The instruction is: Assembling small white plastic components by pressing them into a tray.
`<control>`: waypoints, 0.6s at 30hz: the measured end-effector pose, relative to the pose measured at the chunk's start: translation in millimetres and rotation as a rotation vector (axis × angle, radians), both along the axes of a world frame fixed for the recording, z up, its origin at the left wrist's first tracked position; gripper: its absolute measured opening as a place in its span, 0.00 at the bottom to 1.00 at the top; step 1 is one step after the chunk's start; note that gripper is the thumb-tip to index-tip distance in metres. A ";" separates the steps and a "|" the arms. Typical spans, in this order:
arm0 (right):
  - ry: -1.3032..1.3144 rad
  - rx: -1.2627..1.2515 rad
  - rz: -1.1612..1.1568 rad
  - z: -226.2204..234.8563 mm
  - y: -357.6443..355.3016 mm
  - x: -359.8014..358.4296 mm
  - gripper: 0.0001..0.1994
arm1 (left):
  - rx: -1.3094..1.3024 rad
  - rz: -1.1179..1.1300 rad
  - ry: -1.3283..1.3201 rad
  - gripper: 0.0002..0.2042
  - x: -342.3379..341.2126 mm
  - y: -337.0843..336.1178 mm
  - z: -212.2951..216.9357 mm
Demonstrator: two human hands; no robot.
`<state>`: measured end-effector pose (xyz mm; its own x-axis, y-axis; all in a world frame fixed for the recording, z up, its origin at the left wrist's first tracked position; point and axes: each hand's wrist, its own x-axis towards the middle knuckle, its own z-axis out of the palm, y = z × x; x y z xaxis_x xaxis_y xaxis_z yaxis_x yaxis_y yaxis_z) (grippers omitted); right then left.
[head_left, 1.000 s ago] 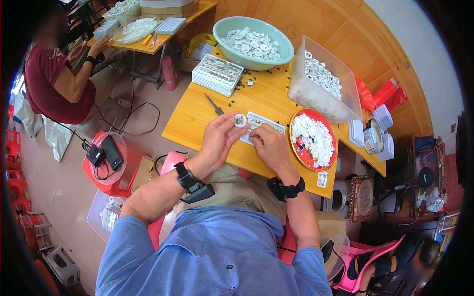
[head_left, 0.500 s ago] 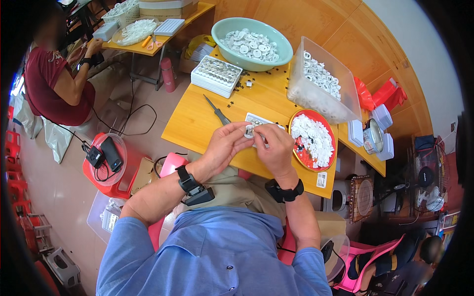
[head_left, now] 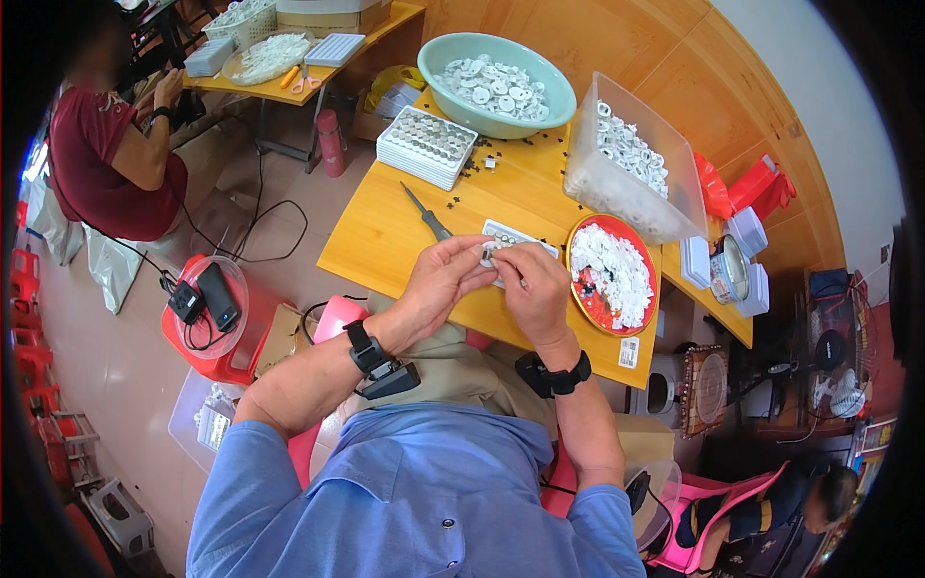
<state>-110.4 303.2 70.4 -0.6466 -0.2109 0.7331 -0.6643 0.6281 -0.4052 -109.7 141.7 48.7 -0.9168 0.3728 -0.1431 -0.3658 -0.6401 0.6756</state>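
White disc (head_left: 488,254) is sitting pinched between left hand (head_left: 438,281) and right hand (head_left: 533,289). Both are hovering over a white tray (head_left: 505,233), beside the red plate (head_left: 576,289) and screwdriver (head_left: 425,213).

Yellow table (head_left: 385,241), lots of white bits.

Teal basin (head_left: 462,53) full of white round pieces (head_left: 496,89). Red plate (head_left: 578,236) heaped with more white parts (head_left: 609,270). Clear tub (head_left: 597,183) also holding white ones. White tray (head_left: 424,146) with rows of grey dots. Blue shirt (head_left: 405,501), black wristbands (head_left: 371,356). Red stool (head_left: 207,332) on a pinkish-beige floor (head_left: 116,366). Dark red top (head_left: 92,164) on the person nearby.
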 end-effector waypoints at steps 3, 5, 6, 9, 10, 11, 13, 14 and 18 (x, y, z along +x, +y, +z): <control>-0.018 -0.032 -0.007 -1.0 -0.6 0.3 0.03 | -0.037 0.016 0.035 0.13 -0.1 1.5 -2.3; -0.024 -0.023 -0.020 -0.9 -0.9 0.4 0.03 | -0.055 0.025 0.057 0.13 -0.4 2.5 -4.7; -0.026 -0.023 -0.021 -1.1 -1.0 0.7 0.03 | -0.070 0.033 0.077 0.13 -0.1 3.2 -6.0; 0.017 0.022 -0.043 -0.5 -1.9 2.7 0.03 | -0.081 0.044 0.103 0.13 0.7 4.5 -7.0; 0.013 0.022 -0.041 0.4 -2.4 2.8 0.03 | -0.076 0.050 0.107 0.12 0.8 4.7 -7.4; 0.008 0.023 -0.039 1.3 -2.7 3.1 0.02 | -0.077 0.049 0.107 0.12 0.8 4.8 -8.1; -0.109 -0.027 -0.048 2.8 -2.4 5.2 0.02 | -0.088 0.042 0.110 0.12 0.8 4.7 -8.9; -0.226 -0.076 -0.055 3.5 -2.1 6.0 0.02 | -0.089 0.042 0.109 0.12 0.8 4.9 -9.0; -0.309 -0.078 -0.109 4.6 -1.6 6.6 0.02 | -0.145 0.042 0.111 0.12 2.0 6.5 -8.7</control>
